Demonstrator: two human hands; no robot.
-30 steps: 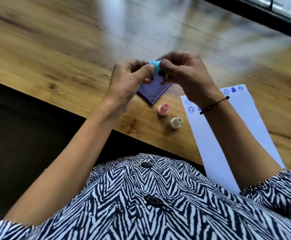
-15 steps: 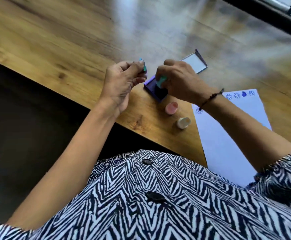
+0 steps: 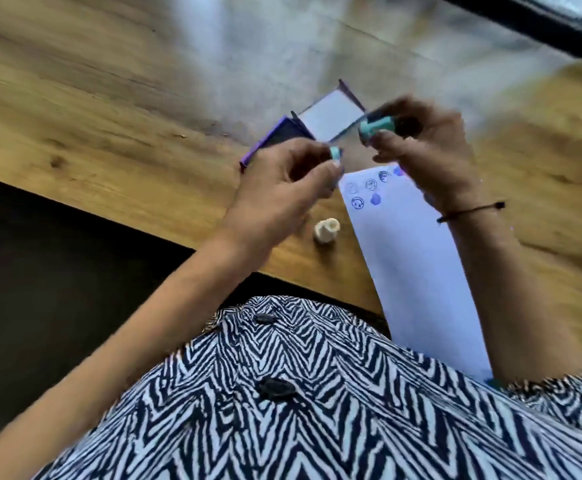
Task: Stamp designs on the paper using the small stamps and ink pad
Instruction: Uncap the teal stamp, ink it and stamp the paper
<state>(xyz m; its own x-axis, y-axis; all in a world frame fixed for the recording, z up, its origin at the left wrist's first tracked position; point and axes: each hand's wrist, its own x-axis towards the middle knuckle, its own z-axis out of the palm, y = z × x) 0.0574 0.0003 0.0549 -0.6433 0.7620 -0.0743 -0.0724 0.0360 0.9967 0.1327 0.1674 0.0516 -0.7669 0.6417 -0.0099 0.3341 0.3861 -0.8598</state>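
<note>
My right hand (image 3: pixel 424 150) grips a small teal stamp (image 3: pixel 374 128) sideways, lifted above the table just right of the open purple ink pad (image 3: pixel 282 136). My left hand (image 3: pixel 282 188) pinches the stamp's teal cap (image 3: pixel 335 153) between thumb and finger, a short gap from the stamp. The white paper (image 3: pixel 417 265) lies below my right hand, with several blue stamped marks (image 3: pixel 369 192) near its top edge. A cream stamp (image 3: pixel 326 230) stands on the table left of the paper. The frame is blurred by motion.
The ink pad's lid (image 3: pixel 331 114) lies open behind it. The wooden table (image 3: pixel 127 109) has its near edge running diagonally just in front of my body; dark floor lies beyond it at left. A dark window frame (image 3: pixel 542 29) crosses the top right.
My right hand has lifted the teal stamp off the ink pad and moved it right toward the paper. My left hand has shifted right with the cap. The pink stamp is now hidden.
</note>
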